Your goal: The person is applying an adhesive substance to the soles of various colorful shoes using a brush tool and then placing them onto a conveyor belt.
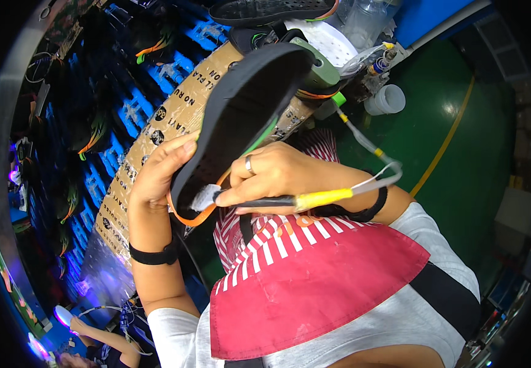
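The black shoe sole (247, 80) is raised and tilted in front of the person; along its rim there is an orange and green edge. The left hand (162, 164) grasps this sole at its left side, with the thumb upon the rim. The right hand (271, 175) grasps a brush (265, 202), which has a black handle, a yellow sleeve and white bristles; the bristles are against the inside of the sole's near end. From the brush, a clear tube (356, 136) goes to the right of the sole. Behind the sole and to its left is the tabletop (182, 92), covered by brown printed wrapping. Just beyond the sole's right side are a green shoe (320, 69) and, farther, a white perforated piece (330, 42). A white bucket (390, 99) stands well to the sole's right.
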`<state>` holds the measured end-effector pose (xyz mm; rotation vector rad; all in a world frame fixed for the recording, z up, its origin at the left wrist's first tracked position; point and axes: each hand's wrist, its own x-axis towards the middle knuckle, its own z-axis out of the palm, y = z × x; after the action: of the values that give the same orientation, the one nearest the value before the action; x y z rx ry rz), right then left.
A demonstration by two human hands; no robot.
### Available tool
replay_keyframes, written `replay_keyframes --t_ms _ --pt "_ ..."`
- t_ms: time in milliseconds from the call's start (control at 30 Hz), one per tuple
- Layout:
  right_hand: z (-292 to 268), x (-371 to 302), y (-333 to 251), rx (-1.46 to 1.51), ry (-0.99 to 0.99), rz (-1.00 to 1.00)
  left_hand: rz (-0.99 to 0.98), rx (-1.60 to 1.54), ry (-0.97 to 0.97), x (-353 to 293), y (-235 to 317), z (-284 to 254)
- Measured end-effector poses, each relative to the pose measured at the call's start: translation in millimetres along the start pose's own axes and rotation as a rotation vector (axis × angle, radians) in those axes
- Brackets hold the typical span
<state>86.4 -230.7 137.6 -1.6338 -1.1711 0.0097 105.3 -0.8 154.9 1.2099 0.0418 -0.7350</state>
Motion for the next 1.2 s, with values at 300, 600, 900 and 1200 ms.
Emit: replay_keyframes --t_ms 300,600,900,1200 --pt "-3 -5 0 0.06 -0.133 -0.046 -0.142 0.203 -0.016 3 6 1" --pt "1 -10 8 0.101 -0.188 -0.037 -0.202 0.269 0.011 4 3 -3" --pt "-24 -12 3 0.383 -0.049 0.127 0.118 -0.307 0.478 4 -33 -20" --pt "-41 -11 -1 0.353 0.373 0.219 0.41 -0.697 0.428 -18 -49 -9"
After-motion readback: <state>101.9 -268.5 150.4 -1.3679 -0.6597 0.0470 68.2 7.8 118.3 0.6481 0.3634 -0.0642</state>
